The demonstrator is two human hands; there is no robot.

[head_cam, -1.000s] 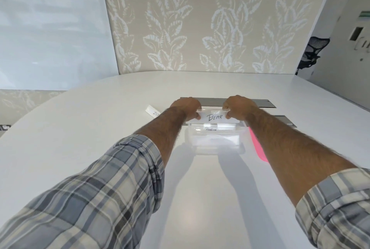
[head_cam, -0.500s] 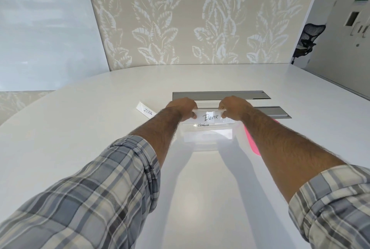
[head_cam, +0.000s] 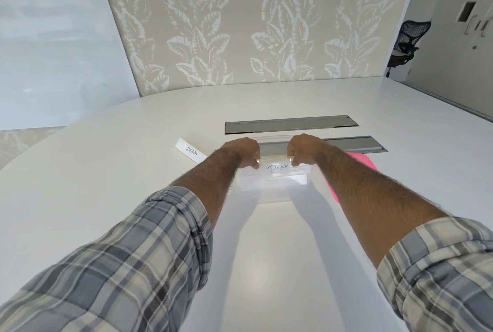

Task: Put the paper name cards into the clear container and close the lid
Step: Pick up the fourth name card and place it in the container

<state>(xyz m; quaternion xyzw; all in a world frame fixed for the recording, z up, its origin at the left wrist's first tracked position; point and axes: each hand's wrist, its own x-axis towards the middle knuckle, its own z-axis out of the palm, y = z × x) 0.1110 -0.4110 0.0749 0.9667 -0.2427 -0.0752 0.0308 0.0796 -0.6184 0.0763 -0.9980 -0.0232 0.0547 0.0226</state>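
A clear plastic container (head_cam: 274, 191) stands on the white table straight ahead. Both hands pinch a white paper name card (head_cam: 277, 168) with "BEAR" handwritten on it. My left hand (head_cam: 244, 151) holds its left end and my right hand (head_cam: 304, 148) its right end. The card sits low in the container's mouth, its writing partly blurred behind the clear wall. Another white card inside is hard to make out. A name card marked "ZEBRA" (head_cam: 190, 150) lies on the table to the left of my left hand.
A pink flat piece (head_cam: 360, 160) lies right of the container, mostly hidden under my right forearm. Two grey recessed panels (head_cam: 290, 123) (head_cam: 354, 143) run across the table behind the hands. A black office chair (head_cam: 405, 43) stands far right by a door.
Both hands have lowered the BEAR card from above the container down into its mouth. The camera view has shifted slightly.
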